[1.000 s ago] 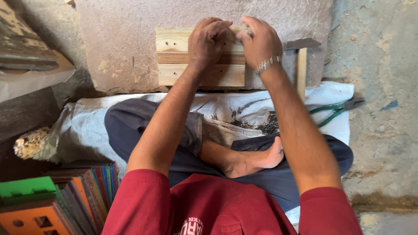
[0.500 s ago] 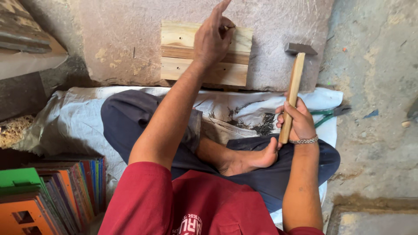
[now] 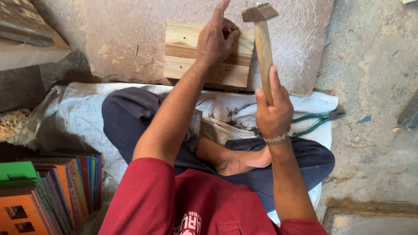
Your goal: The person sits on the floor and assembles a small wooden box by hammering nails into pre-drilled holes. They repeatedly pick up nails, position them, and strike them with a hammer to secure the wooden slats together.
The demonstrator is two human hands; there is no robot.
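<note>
Pale wood boards (image 3: 208, 54) with a darker brown middle strip; hammer (image 3: 262, 43) with tan handle and dark grey head. Shirt (image 3: 191, 204) red, trousers (image 3: 130, 119) navy, cloth (image 3: 65, 113) off-white. Pliers (image 3: 315, 122) have green handles; panels (image 3: 43, 191) orange, green, multicoloured.

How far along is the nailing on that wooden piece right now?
Done: the slats of the wooden piece lie assembled on the slab. In hand: the left hand pinches a nail upright on it; the right hand holds the hammer raised above. Left: the strike; the nail isn't yet driven.

Left hand (image 3: 215, 39) covers the wooden block (image 3: 191, 65); bare slab (image 3: 130, 39) alongside.
</note>
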